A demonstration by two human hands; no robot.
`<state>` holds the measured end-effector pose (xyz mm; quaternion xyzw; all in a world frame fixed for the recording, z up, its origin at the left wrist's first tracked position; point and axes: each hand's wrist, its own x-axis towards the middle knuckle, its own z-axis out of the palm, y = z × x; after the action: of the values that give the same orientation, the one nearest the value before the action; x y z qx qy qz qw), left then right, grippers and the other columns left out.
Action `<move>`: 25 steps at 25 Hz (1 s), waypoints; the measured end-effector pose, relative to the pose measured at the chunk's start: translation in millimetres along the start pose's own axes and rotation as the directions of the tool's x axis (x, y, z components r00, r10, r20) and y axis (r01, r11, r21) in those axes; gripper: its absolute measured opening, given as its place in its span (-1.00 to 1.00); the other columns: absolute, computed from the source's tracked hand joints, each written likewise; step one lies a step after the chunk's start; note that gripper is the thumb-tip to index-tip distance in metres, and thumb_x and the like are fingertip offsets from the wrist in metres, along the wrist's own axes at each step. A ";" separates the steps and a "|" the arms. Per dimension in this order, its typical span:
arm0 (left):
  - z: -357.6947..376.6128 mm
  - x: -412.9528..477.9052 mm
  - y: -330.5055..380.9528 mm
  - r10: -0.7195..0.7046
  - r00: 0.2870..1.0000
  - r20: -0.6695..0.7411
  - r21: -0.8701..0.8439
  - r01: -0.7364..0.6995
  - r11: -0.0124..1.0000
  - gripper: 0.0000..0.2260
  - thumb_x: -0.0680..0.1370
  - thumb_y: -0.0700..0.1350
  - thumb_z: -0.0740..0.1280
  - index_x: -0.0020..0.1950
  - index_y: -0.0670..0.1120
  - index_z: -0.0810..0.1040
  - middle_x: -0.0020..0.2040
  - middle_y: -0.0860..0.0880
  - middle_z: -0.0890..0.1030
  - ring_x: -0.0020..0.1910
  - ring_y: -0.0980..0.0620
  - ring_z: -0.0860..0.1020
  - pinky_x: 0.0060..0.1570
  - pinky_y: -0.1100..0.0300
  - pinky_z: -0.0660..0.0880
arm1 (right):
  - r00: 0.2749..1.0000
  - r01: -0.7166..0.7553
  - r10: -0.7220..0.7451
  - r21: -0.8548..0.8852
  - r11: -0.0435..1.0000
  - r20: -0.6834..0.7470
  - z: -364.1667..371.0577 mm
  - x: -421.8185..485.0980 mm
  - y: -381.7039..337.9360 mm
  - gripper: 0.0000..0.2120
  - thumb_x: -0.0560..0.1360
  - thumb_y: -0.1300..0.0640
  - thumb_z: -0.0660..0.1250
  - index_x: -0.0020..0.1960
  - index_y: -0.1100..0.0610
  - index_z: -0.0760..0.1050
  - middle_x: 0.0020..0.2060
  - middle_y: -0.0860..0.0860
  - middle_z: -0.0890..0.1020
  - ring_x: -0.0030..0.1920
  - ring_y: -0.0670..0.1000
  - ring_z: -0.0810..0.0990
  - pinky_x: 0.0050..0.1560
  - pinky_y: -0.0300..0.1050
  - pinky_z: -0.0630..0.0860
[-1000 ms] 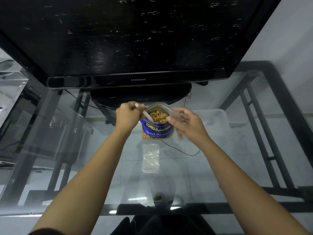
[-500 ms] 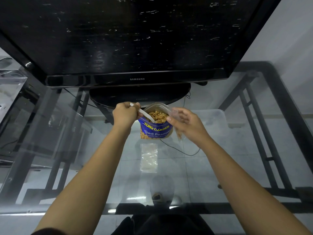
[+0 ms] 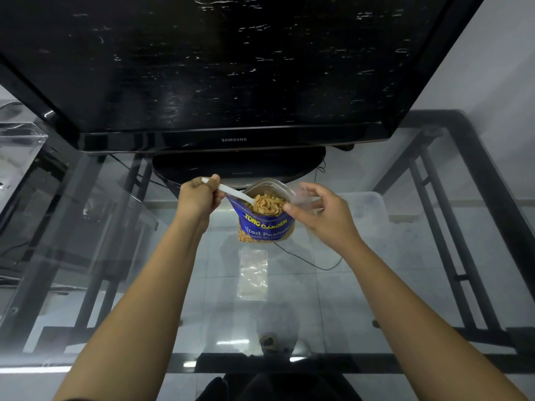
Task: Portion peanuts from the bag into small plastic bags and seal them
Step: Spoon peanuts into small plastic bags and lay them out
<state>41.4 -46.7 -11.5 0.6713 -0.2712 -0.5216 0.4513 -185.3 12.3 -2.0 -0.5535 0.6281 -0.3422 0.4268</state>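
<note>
Black television [image 3: 231, 68] looms over the glass counter [image 3: 376, 285]; the blue peanut bag [image 3: 265, 230] sits open between the hands; the right hand [image 3: 321, 215] pinches a clear small bag [image 3: 304, 198] at its rim; the left hand [image 3: 197, 198] grips a white spoon [image 3: 231, 191] dipped among the peanuts; another small bag [image 3: 252, 274] lies flat nearer.

Home (television [image 3: 231, 68], glass table [image 3: 405, 285])
</note>
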 end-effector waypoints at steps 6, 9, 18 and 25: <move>-5.8 4.3 1.4 0.046 0.999 0.009 -0.009 -0.046 0.999 -0.84 0.58 -0.11 0.24 -0.17 -0.09 0.49 -0.37 -0.06 0.46 -0.43 0.11 0.40 -0.38 0.30 0.41 | 0.978 0.199 -0.209 -0.443 0.874 0.027 -1.0 14.0 -13.1 -0.38 0.31 -0.16 0.46 0.28 0.06 0.44 0.11 -0.02 0.57 0.06 0.00 0.55 0.05 -0.04 0.52; -6.6 4.3 -1.6 0.048 0.999 -0.001 -0.024 -0.048 0.999 -0.84 0.58 -0.11 0.24 -0.18 -0.10 0.49 -0.37 -0.06 0.45 -0.42 0.11 0.39 -0.37 0.31 0.41 | 0.979 0.195 -0.198 -0.457 0.868 0.042 1.0 17.2 -13.1 -0.38 0.31 -0.17 0.45 0.28 0.07 0.44 0.12 0.00 0.58 0.08 0.02 0.54 0.05 -0.04 0.52; -6.2 1.8 -7.8 0.067 0.997 -0.028 -0.028 -0.068 0.997 -0.84 0.58 -0.12 0.24 -0.18 -0.10 0.49 -0.39 -0.04 0.44 -0.40 0.11 0.40 -0.33 0.27 0.40 | 0.977 0.212 -0.201 -0.454 0.866 0.072 0.0 15.0 -9.8 -0.40 0.32 -0.15 0.46 0.27 0.08 0.45 0.12 0.01 0.58 0.07 0.02 0.55 0.03 -0.07 0.53; -8.8 -9.2 17.9 0.104 0.994 -0.030 -0.099 -0.107 0.989 -0.83 0.59 -0.15 0.23 -0.20 -0.11 0.47 -0.40 -0.03 0.42 -0.50 0.17 0.39 -0.48 0.38 0.37 | 0.972 0.229 -0.223 -0.521 0.822 0.076 6.3 16.2 -12.2 -0.40 0.33 -0.17 0.43 0.27 0.07 0.44 0.14 -0.01 0.57 0.08 0.02 0.54 0.06 -0.03 0.51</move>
<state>48.8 -44.2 9.0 0.6389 -0.2741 -0.5015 0.5149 -175.0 -5.3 3.9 -0.7214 0.6252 -0.2020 0.2189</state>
